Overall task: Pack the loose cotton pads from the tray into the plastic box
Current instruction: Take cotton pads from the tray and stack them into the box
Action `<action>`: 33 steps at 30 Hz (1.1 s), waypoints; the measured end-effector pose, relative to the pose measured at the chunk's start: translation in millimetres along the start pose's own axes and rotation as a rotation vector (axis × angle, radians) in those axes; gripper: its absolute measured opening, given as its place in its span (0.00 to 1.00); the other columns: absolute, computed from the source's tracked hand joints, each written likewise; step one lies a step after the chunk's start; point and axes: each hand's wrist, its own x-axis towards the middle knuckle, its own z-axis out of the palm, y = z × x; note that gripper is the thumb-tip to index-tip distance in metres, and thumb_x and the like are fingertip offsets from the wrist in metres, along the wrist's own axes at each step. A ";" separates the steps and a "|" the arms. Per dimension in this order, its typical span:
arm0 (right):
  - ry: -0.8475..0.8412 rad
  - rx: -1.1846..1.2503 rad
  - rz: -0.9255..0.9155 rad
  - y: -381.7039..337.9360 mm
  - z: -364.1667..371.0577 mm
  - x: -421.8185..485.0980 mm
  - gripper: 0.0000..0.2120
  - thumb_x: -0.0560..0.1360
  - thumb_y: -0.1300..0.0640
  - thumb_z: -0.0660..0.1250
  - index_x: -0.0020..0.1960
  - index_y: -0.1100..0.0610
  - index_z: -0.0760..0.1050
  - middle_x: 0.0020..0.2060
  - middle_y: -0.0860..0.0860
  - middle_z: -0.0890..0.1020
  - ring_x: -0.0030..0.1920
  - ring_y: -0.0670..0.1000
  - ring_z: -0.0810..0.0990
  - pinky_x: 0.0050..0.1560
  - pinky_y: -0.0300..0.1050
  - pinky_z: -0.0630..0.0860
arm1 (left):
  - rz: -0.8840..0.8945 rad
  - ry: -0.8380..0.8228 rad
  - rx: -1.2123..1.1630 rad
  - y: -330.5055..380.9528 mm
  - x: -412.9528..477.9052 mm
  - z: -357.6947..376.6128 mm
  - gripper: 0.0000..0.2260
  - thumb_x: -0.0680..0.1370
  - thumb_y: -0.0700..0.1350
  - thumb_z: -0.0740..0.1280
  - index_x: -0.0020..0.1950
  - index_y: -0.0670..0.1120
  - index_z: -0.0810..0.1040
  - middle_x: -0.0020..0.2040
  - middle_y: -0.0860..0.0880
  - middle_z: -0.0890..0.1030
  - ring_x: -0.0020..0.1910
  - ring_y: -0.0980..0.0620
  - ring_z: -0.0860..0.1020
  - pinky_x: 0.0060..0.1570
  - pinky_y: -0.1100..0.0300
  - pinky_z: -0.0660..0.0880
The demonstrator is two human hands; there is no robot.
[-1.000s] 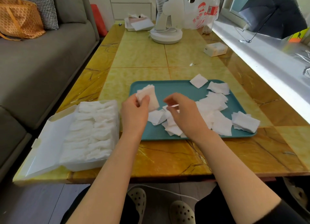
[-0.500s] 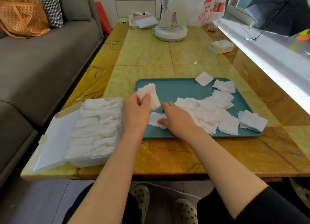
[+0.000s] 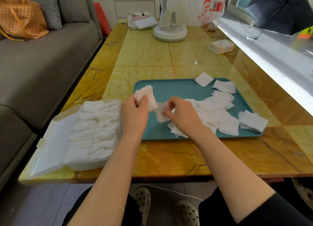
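At the tray's [image 3: 177,90] left edge, left grip [image 3: 133,114] holds stacked pads [image 3: 147,95]; right grip [image 3: 183,115] pinches one pad [image 3: 160,114].

A home living room: a grey sofa [image 3: 42,70] with a cushion [image 3: 45,7] at nine o'clock, a fan [image 3: 170,22] at twelve on the marble desk [image 3: 145,54].

Support surface: glossy yellow marble-pattern table [image 3: 147,56]. Near edge, left: plastic box [image 3: 84,165], lid folded open. Just beside it, right: teal tray [image 3: 177,87]. Far end: fan base [image 3: 170,34], printed bag [image 3: 208,10], shallow white container [image 3: 142,22], possibly holding papers. Right side: small white carton [image 3: 221,46].
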 end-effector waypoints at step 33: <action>-0.132 0.443 0.010 -8.1 -26.2 -12.8 0.09 0.70 0.60 0.74 0.46 0.56 0.75 0.36 0.51 0.79 0.32 0.45 0.77 0.33 0.34 0.78 | -0.266 -0.277 -0.285 7.4 -9.7 5.7 0.11 0.82 0.43 0.59 0.42 0.46 0.77 0.48 0.40 0.82 0.50 0.43 0.79 0.59 0.43 0.74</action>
